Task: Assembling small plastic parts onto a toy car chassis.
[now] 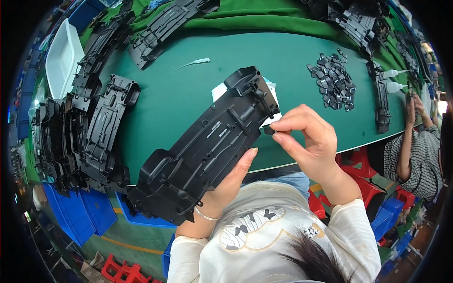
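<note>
My left hand (231,184) grips a long black moulded plastic chassis (214,137) from beneath, along its near side; most of its fingers are hidden behind the part. The chassis is tilted, its far end up toward the right. Beside that end, my right hand (309,137) pinches a small flat black piece (269,130) between thumb and fingertips. That piece is close to the chassis edge; whether they touch I cannot tell. A white sheet (270,115) lies partly hidden behind the chassis. To the right, a heap of small black pieces (332,80) rests on the green table (288,52).
Similar black chassis (106,125) are stacked at the left, with a white tray (63,59) behind them. A thin-tipped white nozzle (200,61) lies mid-table. White bottles (394,87) stand at the right beside another black part (380,99). Another person's hands (415,108) are at the far right.
</note>
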{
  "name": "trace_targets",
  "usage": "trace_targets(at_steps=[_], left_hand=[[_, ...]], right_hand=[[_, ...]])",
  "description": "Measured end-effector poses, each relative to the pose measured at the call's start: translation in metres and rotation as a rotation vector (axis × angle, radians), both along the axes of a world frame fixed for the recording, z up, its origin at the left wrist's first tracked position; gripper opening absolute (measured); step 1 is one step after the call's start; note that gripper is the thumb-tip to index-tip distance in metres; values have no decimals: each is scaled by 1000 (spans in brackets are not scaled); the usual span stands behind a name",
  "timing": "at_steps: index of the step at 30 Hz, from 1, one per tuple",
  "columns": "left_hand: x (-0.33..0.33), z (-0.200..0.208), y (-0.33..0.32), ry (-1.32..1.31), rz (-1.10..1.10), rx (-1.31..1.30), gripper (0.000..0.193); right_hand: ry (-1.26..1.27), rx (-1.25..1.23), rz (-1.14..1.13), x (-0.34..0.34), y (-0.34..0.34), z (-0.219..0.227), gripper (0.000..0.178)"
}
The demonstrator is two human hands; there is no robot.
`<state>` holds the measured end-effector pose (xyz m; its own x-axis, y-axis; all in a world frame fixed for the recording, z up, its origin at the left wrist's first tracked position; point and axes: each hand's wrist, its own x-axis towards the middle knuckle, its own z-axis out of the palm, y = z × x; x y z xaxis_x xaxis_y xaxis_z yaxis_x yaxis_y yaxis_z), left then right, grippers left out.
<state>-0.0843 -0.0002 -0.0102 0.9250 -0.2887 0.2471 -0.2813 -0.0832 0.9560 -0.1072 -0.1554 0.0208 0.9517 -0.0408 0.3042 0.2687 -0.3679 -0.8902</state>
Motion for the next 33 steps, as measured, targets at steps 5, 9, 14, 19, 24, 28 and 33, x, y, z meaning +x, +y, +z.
trace_targets(at_steps=[5,9,14,19,24,28,33], left_hand=[[1,1,-1,14,-19,46,15],[1,1,0,18,-11,59,14],[4,4,2,-26,-36,101,13],[0,-7,0,4,-34,51,14],[-1,1,0,160,-137,9,22],[-4,3,-4,247,-117,-139,23],[-2,-3,-4,149,-79,-232,25]], right_hand=[[-119,-109,-41,2,3,-2,22],[-169,-160,-42,5,5,-2,22],[-202,-226,-43,7,5,-3,22],[-236,-255,-42,7,5,-4,23],[-232,-289,-14,6,4,-2,23],[-202,-290,-3,6,3,-2,23],[-206,-265,5,5,3,-2,23]])
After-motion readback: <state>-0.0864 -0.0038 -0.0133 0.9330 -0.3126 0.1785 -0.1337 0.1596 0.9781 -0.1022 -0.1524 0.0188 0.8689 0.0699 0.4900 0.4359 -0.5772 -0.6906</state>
